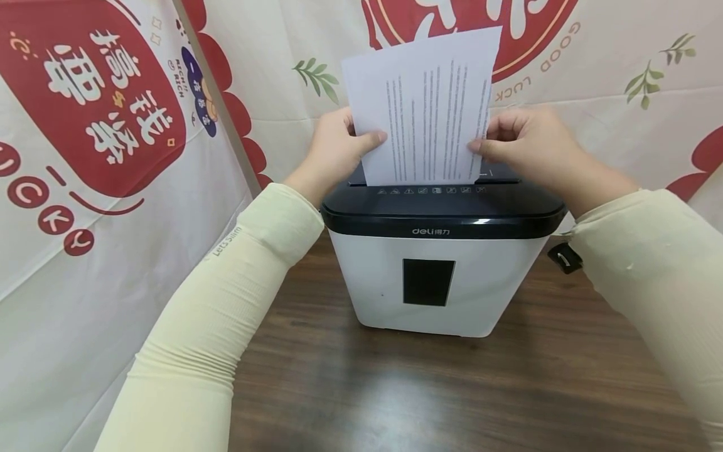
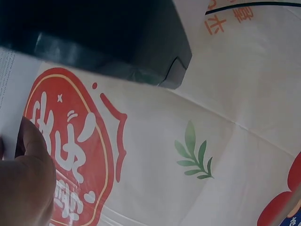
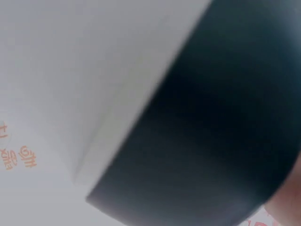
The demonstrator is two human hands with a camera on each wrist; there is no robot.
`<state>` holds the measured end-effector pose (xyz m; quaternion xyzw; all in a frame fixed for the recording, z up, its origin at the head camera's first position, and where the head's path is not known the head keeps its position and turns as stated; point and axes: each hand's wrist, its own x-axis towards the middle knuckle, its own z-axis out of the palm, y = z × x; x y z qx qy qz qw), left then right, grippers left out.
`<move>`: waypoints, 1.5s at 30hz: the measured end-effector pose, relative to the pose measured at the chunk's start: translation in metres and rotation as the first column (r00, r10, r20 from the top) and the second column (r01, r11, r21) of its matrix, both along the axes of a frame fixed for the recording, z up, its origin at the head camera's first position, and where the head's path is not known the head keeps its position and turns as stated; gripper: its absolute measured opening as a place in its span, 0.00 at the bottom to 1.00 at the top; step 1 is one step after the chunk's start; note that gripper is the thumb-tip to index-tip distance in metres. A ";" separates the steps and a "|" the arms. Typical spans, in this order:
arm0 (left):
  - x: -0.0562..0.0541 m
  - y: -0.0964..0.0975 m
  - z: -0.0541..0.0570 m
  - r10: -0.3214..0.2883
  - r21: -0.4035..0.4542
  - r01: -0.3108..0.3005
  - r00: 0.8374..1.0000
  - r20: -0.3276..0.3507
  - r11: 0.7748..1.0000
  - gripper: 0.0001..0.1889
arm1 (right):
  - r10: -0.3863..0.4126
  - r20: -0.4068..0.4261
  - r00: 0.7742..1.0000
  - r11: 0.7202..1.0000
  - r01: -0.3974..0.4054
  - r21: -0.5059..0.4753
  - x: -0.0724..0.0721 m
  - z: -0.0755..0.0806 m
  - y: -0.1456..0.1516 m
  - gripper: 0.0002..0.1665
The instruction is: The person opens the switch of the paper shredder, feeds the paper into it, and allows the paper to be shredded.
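A white sheet of printed paper [image 1: 429,107] stands upright over the paper shredder [image 1: 375,270], its lower edge at the slot in the black top. My left hand [image 1: 341,144] pinches the sheet's left edge, thumb on the printed face. On the right edge, my right hand [image 1: 525,141] pinches it the same way, its other fingers curled behind. In the left wrist view, the left hand [image 2: 28,179] grips the paper [image 2: 19,103] beside the shredder's dark lid [image 2: 113,42]. The right wrist view is mostly filled by the blurred shredder lid [image 3: 188,132], with a bit of the right hand [image 3: 287,197] at the edge.
The shredder stands on a dark wooden table [image 1: 395,389]. Behind it hangs a white printed cloth [image 1: 593,37], and another cloth [image 1: 186,169] covers the left side. A small black object [image 1: 565,258] lies right of the shredder, by the right sleeve.
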<state>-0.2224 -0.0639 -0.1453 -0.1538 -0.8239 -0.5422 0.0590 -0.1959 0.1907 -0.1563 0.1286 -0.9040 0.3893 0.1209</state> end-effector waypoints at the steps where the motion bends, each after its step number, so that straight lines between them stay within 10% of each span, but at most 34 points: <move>1: 0.000 0.000 -0.002 -0.006 0.002 0.006 1.000 -0.006 1.000 0.15 | 0.003 0.001 1.000 1.000 -0.003 0.009 0.000 -0.001 0.000 0.18; 29: -0.010 -0.002 -0.032 -0.040 -0.149 0.038 0.999 -0.011 0.988 0.16 | -0.040 0.070 0.997 0.984 0.028 0.175 -0.005 -0.017 -0.003 0.20; 45: -0.007 -0.002 -0.030 -0.008 -0.235 0.003 1.000 -0.021 0.972 0.12 | -0.053 0.025 0.998 0.981 0.048 0.186 -0.003 -0.018 -0.004 0.16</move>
